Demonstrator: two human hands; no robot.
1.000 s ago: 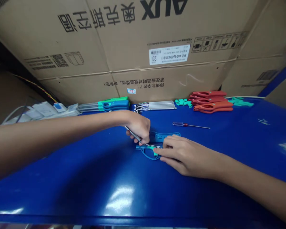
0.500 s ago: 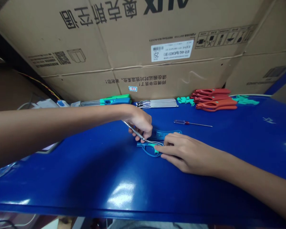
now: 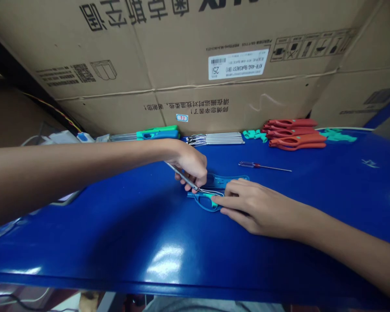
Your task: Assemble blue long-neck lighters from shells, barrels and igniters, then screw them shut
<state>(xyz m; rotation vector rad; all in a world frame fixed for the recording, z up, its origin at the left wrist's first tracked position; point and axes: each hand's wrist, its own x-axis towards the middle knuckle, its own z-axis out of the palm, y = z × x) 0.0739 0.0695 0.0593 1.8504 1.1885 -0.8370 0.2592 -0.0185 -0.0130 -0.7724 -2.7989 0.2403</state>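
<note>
My left hand (image 3: 192, 161) is closed round a silver metal lighter tube (image 3: 182, 176), which slants down to the right. Thin white wires (image 3: 210, 191) run from the tube's lower end toward the fingers of my right hand (image 3: 255, 206). Those fingers are bent and press on a blue lighter handle half (image 3: 199, 206), its right part hidden under them. A green trigger (image 3: 209, 199) sits in this half, at my right index fingertip. Just behind lies the other blue handle half (image 3: 227, 180), partly covered by both hands.
A screwdriver (image 3: 263, 166) lies behind my right hand. Along the cardboard box (image 3: 117, 104) are silver tubes with wires (image 3: 224, 138), green pieces (image 3: 255, 134), red-orange lighter handles (image 3: 295, 138) and assembled lighters (image 3: 159, 132). The blue table's front edge (image 3: 182, 288) is nearest me.
The view has shifted slightly. Both hands keep nearly the same place and hold, with the tube and wires almost unmoved.
</note>
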